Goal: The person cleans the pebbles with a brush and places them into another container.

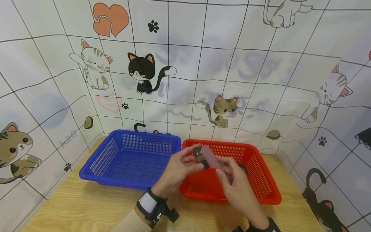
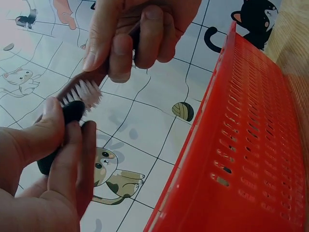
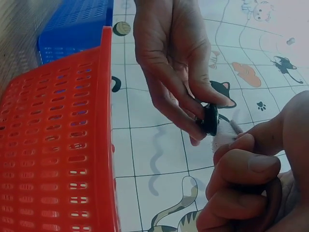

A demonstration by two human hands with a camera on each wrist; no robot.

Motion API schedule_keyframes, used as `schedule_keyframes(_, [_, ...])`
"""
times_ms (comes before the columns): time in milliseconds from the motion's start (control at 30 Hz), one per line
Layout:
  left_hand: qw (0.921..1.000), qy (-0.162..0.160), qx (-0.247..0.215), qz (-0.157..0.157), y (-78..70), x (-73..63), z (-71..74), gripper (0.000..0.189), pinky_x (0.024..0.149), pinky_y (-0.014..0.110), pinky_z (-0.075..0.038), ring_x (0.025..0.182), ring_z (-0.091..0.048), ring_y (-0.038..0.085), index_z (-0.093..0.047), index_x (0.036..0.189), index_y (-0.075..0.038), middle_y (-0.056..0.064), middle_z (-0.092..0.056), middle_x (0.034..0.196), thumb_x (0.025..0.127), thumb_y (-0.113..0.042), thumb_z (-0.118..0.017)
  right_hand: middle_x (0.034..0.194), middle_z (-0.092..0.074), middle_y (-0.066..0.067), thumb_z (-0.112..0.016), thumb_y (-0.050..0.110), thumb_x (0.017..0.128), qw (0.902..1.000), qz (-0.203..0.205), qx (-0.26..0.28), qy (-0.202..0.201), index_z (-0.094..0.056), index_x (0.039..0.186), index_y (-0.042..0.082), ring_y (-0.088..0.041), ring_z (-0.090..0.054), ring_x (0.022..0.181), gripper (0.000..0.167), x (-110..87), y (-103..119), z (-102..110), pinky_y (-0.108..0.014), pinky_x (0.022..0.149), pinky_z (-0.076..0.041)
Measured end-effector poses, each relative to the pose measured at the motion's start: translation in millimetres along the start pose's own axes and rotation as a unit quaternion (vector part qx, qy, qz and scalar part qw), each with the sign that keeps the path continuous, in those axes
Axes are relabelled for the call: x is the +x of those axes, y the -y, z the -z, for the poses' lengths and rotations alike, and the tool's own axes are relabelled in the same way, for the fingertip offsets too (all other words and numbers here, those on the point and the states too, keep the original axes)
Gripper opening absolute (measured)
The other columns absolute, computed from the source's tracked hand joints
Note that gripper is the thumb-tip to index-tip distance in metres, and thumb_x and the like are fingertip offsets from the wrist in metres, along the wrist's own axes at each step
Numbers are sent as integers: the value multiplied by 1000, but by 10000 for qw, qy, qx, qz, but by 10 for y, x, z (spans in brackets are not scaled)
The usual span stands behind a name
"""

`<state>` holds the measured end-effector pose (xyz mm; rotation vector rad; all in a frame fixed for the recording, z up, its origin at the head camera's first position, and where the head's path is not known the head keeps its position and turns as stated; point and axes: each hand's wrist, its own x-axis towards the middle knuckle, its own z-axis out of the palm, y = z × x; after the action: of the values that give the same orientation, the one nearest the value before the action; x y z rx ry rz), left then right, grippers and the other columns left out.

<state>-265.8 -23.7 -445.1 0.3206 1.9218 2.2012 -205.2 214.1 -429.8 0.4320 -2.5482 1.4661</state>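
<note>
Over the red basket (image 1: pixel 203 190), my left hand (image 1: pixel 175 170) pinches a small, glossy dark oval piece with a brown middle (image 1: pixel 199 156) between thumb and fingers. Its exact kind is unclear. My right hand (image 1: pixel 239 190) grips a pinkish-brown brush (image 1: pixel 212 158), its fingers curled round the handle. White bristles (image 2: pixel 88 94) face the dark piece and appear to touch it in the left wrist view. The right wrist view shows the dark piece (image 3: pixel 209 120) close to the bristles, with much of the brush hidden by the right fingers.
A blue basket (image 1: pixel 130 185) stands left of the red one on the wooden table (image 1: pixel 66 206). Inside the red basket, a dark brown item (image 1: pixel 243 168) shows partly behind my right hand. A cat-printed sheet (image 1: pixel 185 71) surrounds the table at the back and sides.
</note>
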Motion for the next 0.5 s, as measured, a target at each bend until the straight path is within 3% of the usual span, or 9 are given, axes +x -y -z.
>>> schedule_keyframes(233, [9996, 144, -228, -100, 5, -1, -3, 73, 108, 38, -70, 126, -79, 25, -64, 167, -39, 15, -83, 136, 104, -12, -89, 91, -70, -3, -68, 12, 118, 9992, 63, 393, 54, -57, 162, 18, -7, -47, 61, 45, 3, -10, -4, -26, 52, -41])
schedule_keyframes(500, [9976, 365, -567, -123, 12, -1, -23, 79, 112, 41, -70, 132, -81, 30, -55, 175, -35, 19, -75, 154, 107, -7, -84, 121, -82, -15, -69, 14, 118, 9981, 29, 615, 30, -57, 161, 11, -8, -49, 64, 45, 6, 12, -44, -26, 53, -43])
